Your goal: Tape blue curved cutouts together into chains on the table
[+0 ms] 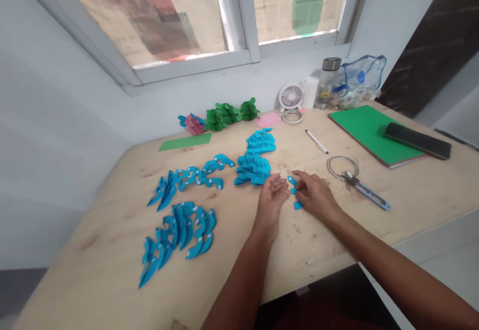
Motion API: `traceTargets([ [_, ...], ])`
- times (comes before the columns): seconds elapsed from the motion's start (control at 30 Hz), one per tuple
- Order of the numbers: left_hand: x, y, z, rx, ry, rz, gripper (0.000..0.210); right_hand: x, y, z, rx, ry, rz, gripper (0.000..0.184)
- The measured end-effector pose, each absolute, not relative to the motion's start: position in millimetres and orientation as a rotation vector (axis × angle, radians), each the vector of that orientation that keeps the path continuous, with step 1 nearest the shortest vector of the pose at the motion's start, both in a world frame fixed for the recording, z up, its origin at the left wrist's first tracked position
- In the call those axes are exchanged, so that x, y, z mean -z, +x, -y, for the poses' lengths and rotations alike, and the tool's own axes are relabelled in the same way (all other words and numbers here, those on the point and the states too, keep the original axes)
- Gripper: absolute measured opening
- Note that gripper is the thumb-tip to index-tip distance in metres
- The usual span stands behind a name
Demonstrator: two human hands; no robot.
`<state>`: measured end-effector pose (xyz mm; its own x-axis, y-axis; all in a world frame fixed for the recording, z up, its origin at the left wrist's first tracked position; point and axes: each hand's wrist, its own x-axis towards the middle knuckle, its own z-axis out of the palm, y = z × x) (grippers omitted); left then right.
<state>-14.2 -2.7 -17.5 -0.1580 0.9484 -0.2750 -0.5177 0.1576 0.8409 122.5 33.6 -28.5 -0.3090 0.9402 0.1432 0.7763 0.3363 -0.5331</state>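
Head view: the left hand (pixel 275 192) is palm-up with the fingers loosely curled and apart, nothing visible in it. The right hand (pixel 315 193) is just beside it, bent over a small blue paper piece (pixel 292 181) at the near middle of the table (pixel 239 275). Those fingers cover part of the piece, so I can't tell if they're pinching it or just touching. A blue scrap (pixel 298 205) sits just near of it, and I can't make out if the 2 join up.

Left of the hands there's a folded blue stack (pixel 252 170), its layers too bunched to count. 2 more wavy blue strips with white bits lie farther left, (pixel 190 177) and (pixel 179 235). Far right, the clear bag (pixel 361 78) has contents too jumbled to ID. Both windows (pixel 247 20) get cut off up top.
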Motion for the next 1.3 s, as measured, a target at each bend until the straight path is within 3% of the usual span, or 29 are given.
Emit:
traceTargets([
  [0.47,-4.1,-20.6,17.1,-1.253,0.391,-0.896,0.052,37.2,125.5,-35.6,-0.48,-1.443,2.176,0.047],
  [1.3,6.3,-13.7,18.5,-1.302,0.337,-0.836,0.039,39.3,125.6,-36.9,-0.573,-1.412,2.056,0.049],
])
